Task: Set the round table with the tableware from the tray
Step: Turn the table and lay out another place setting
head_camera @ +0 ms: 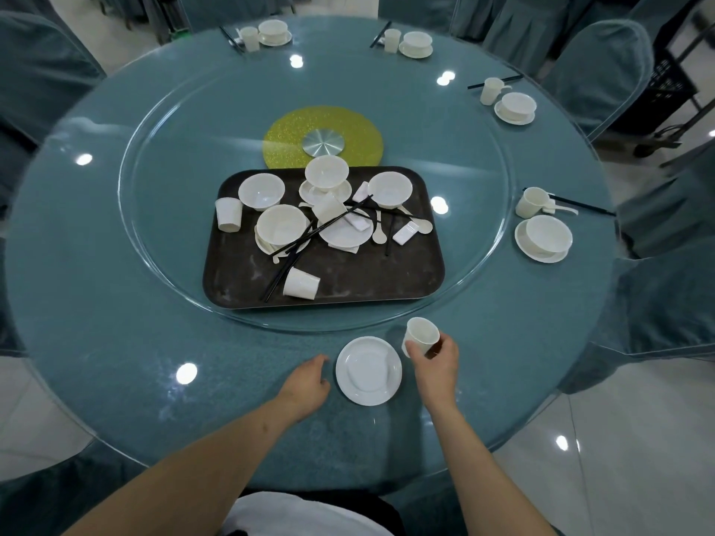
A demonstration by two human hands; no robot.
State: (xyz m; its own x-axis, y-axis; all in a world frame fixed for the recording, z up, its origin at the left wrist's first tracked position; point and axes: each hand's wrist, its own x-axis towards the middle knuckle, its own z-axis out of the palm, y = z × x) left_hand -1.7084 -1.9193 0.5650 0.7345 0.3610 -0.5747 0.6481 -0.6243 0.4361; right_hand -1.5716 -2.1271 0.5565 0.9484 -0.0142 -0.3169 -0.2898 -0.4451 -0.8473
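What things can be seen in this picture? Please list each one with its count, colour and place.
round table: one, teal under glass, fills the view
glass turntable: one, clear, centre
tray: one, dark brown, on the turntable
tableware on the tray: white bowls, saucers, cups, spoons, rests, black chopsticks; jumbled, exact count unclear
finished place settings: four, white, along the far and right edge
saucer: one, white, near edge
cup: one, white, right of the saucer
chairs: several, teal covers, around the table
left hand: open, beside the saucer
right hand: fingers hold the cup
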